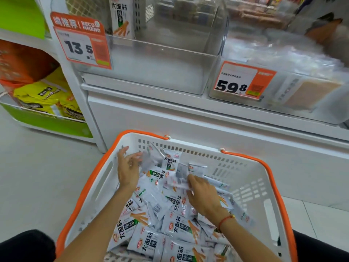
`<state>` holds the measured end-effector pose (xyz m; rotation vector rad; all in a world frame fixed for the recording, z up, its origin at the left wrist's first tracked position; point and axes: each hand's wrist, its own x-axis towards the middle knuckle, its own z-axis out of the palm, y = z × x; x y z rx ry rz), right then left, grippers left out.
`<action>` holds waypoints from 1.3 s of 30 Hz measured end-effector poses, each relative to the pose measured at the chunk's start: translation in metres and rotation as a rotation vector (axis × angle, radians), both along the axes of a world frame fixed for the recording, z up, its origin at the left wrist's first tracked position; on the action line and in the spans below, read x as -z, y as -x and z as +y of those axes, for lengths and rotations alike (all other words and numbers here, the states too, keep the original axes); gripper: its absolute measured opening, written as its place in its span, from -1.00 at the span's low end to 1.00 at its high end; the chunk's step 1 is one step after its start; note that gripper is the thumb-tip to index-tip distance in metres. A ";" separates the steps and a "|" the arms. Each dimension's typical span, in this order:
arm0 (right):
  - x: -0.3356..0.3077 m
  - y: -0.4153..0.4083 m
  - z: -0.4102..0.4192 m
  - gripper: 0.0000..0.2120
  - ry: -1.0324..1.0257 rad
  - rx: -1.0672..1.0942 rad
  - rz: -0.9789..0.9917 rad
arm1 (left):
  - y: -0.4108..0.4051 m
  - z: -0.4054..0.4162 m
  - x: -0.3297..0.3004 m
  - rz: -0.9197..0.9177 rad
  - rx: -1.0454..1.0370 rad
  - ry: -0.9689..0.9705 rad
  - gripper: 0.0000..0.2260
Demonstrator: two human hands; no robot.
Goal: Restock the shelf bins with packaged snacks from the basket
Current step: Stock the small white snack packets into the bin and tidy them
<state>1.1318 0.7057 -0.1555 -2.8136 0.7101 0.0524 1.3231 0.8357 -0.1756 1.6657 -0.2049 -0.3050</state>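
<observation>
A white basket with orange rim sits on the floor in front of me, filled with several small white snack packets printed with black characters and orange sticks. My left hand hovers over the far left of the pile, fingers spread and holding nothing. My right hand lies palm down on the packets at the middle, its fingers curled round a packet edge. Above stands a clear plastic shelf bin, nearly bare, with one boxed pack of the same snack at its back.
An orange price tag reading 13.5 hangs on the bin's left front. To the right, a second clear bin holds pale wrapped goods behind a 59.8 tag. A green rack of yellow bags stands at left. White cabinet front below the bins.
</observation>
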 end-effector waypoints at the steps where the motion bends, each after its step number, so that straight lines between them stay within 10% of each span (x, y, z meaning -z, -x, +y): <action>1: 0.004 0.009 0.000 -0.80 -0.052 -0.024 0.083 | 0.000 -0.001 -0.005 0.073 0.000 0.058 -0.64; 6: 0.023 0.044 0.004 -0.75 -0.290 -0.085 0.382 | 0.006 -0.007 -0.013 0.104 0.326 -0.320 -0.54; 15: 0.026 0.047 0.004 -0.38 -0.553 0.201 0.309 | 0.034 -0.024 0.020 -0.812 1.010 -1.189 -0.41; 20: 0.025 0.041 0.000 -0.68 -0.483 -0.032 0.466 | 0.040 -0.042 0.028 -1.014 0.825 -1.285 -0.42; 24: 0.015 0.038 -0.031 -0.69 -0.754 -0.012 0.365 | 0.040 -0.032 0.015 -1.161 0.612 -0.913 -0.72; 31: -0.018 0.018 -0.047 -0.75 -1.384 0.372 -0.160 | 0.040 -0.002 -0.020 0.025 0.383 -0.309 -0.70; 39: -0.018 -0.031 0.035 -0.78 -0.955 0.395 -0.257 | 0.064 0.022 -0.027 0.594 0.349 -0.221 -0.68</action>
